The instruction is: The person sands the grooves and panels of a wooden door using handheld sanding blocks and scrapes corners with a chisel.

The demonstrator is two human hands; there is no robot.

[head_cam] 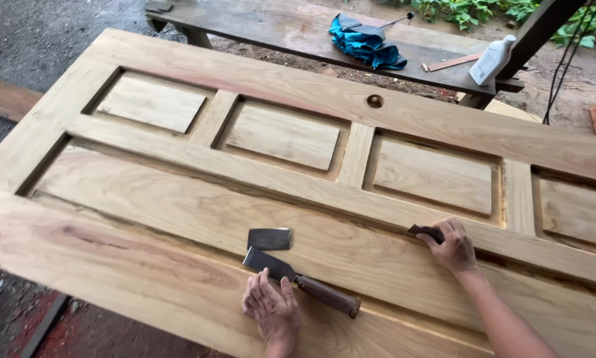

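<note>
A large pale wooden panelled door point(178, 199) lies flat in front of me. On its long lower panel lies a wide chisel point(324, 296) with a brown wooden handle, blade pointing left. My left hand point(272, 310) lies flat beside it, fingertips touching the blade's near end. A small dark flat metal piece point(269, 238) sits just above the blade. My right hand point(454, 248) grips a small dark tool point(424, 231) pressed against the moulded edge of the long panel.
Behind the door stands a dark plank bench point(278, 30) carrying a blue cloth point(367, 43), a white plastic bottle point(491, 59) and a thin wood strip point(454, 62). Black cables point(563, 73) hang at the right. A gravel floor and loose boards lie at the left.
</note>
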